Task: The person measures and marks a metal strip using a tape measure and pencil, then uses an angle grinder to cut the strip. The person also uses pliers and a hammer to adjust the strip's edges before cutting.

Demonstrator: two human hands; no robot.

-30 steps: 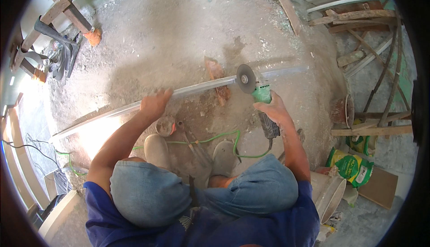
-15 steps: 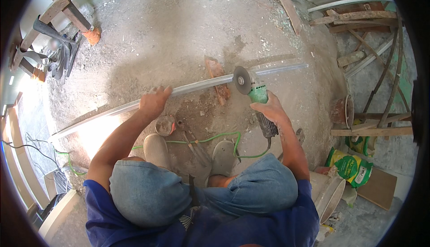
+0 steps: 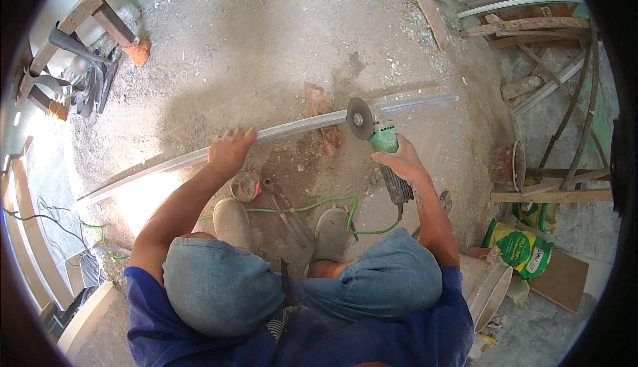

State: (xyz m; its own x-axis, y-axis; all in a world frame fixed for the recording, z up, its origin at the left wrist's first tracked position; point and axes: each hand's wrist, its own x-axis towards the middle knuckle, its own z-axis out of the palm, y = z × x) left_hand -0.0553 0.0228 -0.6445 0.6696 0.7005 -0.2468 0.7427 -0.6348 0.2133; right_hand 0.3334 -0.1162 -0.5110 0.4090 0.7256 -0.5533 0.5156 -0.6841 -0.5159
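Note:
A long pale metal strip (image 3: 292,128) runs across the floor from the lower left to the right, with a reddish brick piece (image 3: 321,109) under it. My left hand (image 3: 230,151) is closed around the strip, left of the brick. In my right hand (image 3: 401,160) is a green angle grinder (image 3: 383,139), gripped by its body. Its dark cutting disc (image 3: 359,119) stands at the strip, just right of the brick; whether the disc touches the metal or spins I cannot tell. A green cord (image 3: 325,201) trails from the grinder past my feet.
Between my shoes and the strip lie a small round tin (image 3: 245,186) and a pair of long-handled tools (image 3: 286,214). Wooden boards and poles (image 3: 535,28) lean at the right, above a green bag (image 3: 522,249) and a bucket (image 3: 488,290). A wooden trestle (image 3: 100,11) stands far left.

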